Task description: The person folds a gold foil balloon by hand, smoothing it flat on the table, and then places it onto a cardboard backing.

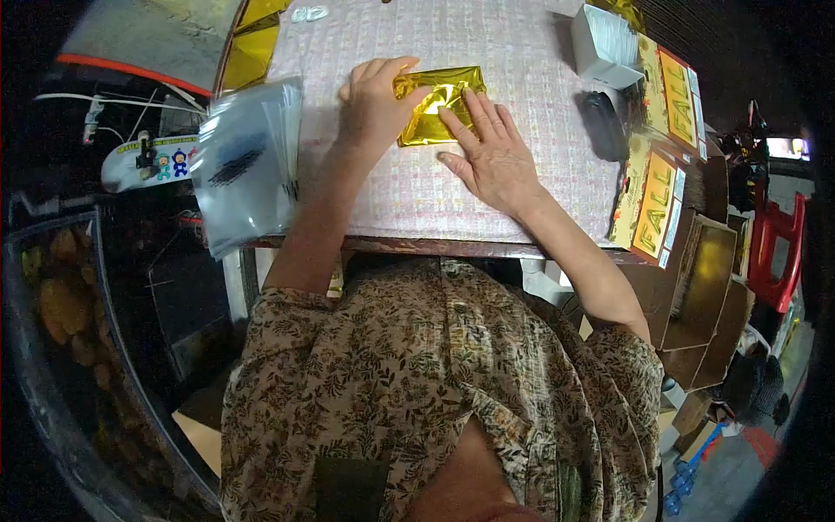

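A shiny gold foil packet lies flat on the pale checked cloth that covers the table. At its left side, my left hand rests with the thumb stretched over the foil and the other fingers bent near the upper left corner; whether they pinch the edge cannot be made out. My right hand lies palm down with its fingers spread, the index and middle fingertips on the right part of the foil and the thumb on the cloth below it.
A stack of clear plastic bags hangs over the table's left edge. On the right are a white box of cards, a dark object and printed "FALL" packages. Cardboard boxes and a red stool stand beyond.
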Demonstrator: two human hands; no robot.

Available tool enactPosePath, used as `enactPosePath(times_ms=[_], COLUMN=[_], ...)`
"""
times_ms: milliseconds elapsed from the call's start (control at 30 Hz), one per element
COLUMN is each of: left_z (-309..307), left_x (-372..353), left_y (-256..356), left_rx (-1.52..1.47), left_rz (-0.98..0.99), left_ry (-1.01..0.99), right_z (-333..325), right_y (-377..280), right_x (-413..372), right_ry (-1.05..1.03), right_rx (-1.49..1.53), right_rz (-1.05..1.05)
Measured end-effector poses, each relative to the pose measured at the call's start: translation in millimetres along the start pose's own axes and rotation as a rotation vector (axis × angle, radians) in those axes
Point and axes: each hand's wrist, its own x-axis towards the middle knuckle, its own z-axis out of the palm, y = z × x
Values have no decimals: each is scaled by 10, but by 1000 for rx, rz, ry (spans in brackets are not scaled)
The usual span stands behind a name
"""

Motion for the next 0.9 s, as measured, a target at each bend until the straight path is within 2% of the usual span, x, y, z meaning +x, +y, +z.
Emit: enactPosePath(times_ms=[33,67,133,333,667,900], left_z=[-48,-88,-198,49,87,94], left_x=[14,-7,-76,-214,-251,-253], left_y=[21,58,128,6,-29,-40], left_rx=[-78,-83,305,250,257,256], left_rz=[88,85,482,466,407,380], left_ry=[14,11,-135,-275,-346,-357], right_z=[-5,-7,3,-25,-18,113], right_y=[-2,1,4,-9,109,361], right_x=[1,0,4,15,166,364], right_ry=[-14,-20,-23,-72,-39,52], right_rx=[0,0,-21,-24,38,-69], right_rz=[10,12,3,25,44,86])
